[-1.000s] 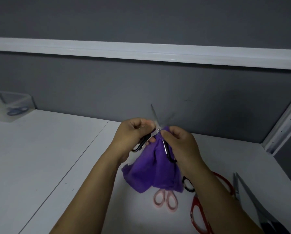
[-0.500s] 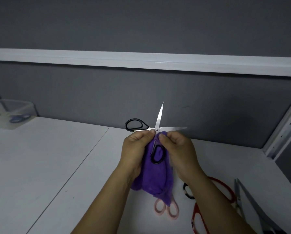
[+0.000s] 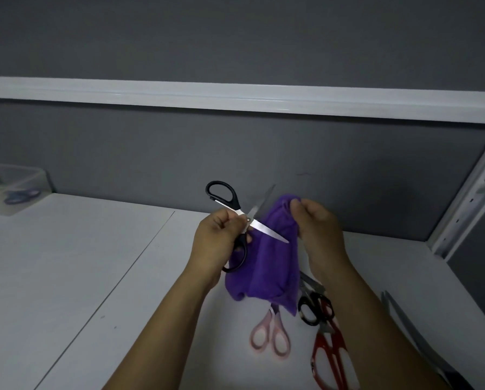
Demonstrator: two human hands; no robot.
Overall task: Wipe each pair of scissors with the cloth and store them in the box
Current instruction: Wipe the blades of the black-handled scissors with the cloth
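Observation:
My left hand (image 3: 217, 240) grips the black-handled scissors (image 3: 226, 197) near the pivot, blades spread wide above the white desk. One blade points right across the purple cloth (image 3: 266, 266); the other rises behind it. My right hand (image 3: 317, 223) pinches the top of the cloth, which hangs down between my hands. On the desk below lie pink-handled scissors (image 3: 269, 336), a black-handled pair (image 3: 310, 308) and red-handled scissors (image 3: 330, 361). A clear plastic box (image 3: 13, 190) stands at the far left with blue-handled scissors (image 3: 21, 196) inside.
A grey partition wall with a white rail (image 3: 235, 98) runs behind the desk. A white metal bracket (image 3: 469, 204) stands at the right corner. A long grey blade-like tool (image 3: 413, 333) lies at the desk's right edge. A seam (image 3: 140, 257) divides the desk.
The scissors have rotated: one handle now points up-left and a blade down-right. My right hand has slid the cloth up and to the right, off the pivot.

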